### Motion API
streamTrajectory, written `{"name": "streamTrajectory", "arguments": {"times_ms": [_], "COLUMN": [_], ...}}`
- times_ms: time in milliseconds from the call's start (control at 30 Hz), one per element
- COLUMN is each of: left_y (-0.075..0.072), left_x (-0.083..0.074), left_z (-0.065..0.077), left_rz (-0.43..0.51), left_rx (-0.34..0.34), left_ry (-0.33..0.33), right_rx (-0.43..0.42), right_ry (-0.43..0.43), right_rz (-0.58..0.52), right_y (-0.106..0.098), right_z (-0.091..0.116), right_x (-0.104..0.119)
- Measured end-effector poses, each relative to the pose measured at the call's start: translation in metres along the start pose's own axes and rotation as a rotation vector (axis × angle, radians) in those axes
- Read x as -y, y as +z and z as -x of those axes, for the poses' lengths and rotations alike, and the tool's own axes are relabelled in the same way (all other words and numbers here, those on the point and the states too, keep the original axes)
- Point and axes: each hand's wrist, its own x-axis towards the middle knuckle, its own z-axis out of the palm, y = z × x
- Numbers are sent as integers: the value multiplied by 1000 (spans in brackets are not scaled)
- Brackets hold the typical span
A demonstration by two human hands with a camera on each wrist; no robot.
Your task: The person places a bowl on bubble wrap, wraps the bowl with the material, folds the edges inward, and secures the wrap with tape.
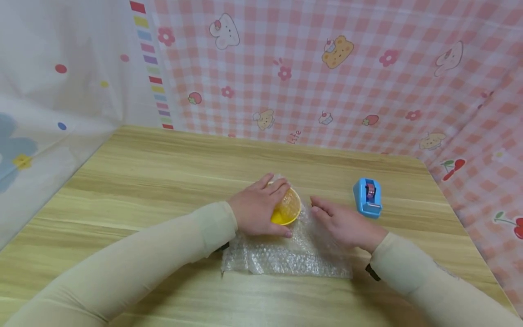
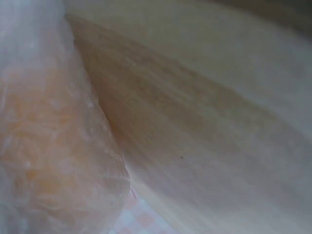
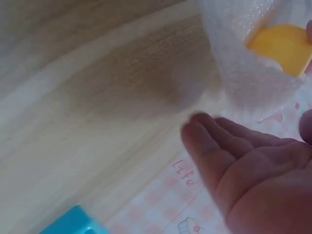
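A yellow bowl (image 1: 280, 219) sits on a sheet of bubble wrap (image 1: 286, 261) in the head view, with part of the wrap folded over into its mouth. My left hand (image 1: 254, 212) grips the bowl from its left side, fingers over the far rim and thumb along the near side. Just right of the bowl, my right hand (image 1: 347, 223) hovers at the wrap with fingers extended and holds nothing. The right wrist view shows the bowl (image 3: 280, 46) partly wrapped, apart from the right fingertips. In the left wrist view the wrap (image 2: 58, 146) blurs over an orange-yellow patch.
A blue tape dispenser (image 1: 367, 198) stands on the wooden table (image 1: 163, 168), right of and beyond the right hand. A pink checked cloth (image 1: 286, 91) hangs along the back and right sides, and a white dotted cloth (image 1: 81, 95) hangs at the left.
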Motion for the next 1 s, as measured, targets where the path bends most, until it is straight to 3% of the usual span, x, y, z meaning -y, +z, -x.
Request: {"name": "streamTrajectory", "arguments": {"times_ms": [200, 333, 533, 733, 1000], "left_y": [1, 3, 3, 2, 1], "left_x": [2, 3, 3, 2, 1], "left_z": [0, 0, 1, 1, 2], "left_rz": [-2, -10, -15, -16, -12], "left_rx": [2, 5, 10, 10, 22], "left_ry": [-11, -11, -9, -6, -13], "right_rx": [-30, -11, 25, 58, 53], "right_ry": [46, 75, 135, 184, 186], "right_rz": [29, 14, -94, -79, -86], "right_y": [-1, 0, 4, 8, 9], "right_z": [4, 8, 13, 15, 17], "right_x": [-5, -8, -10, -12, -13]}}
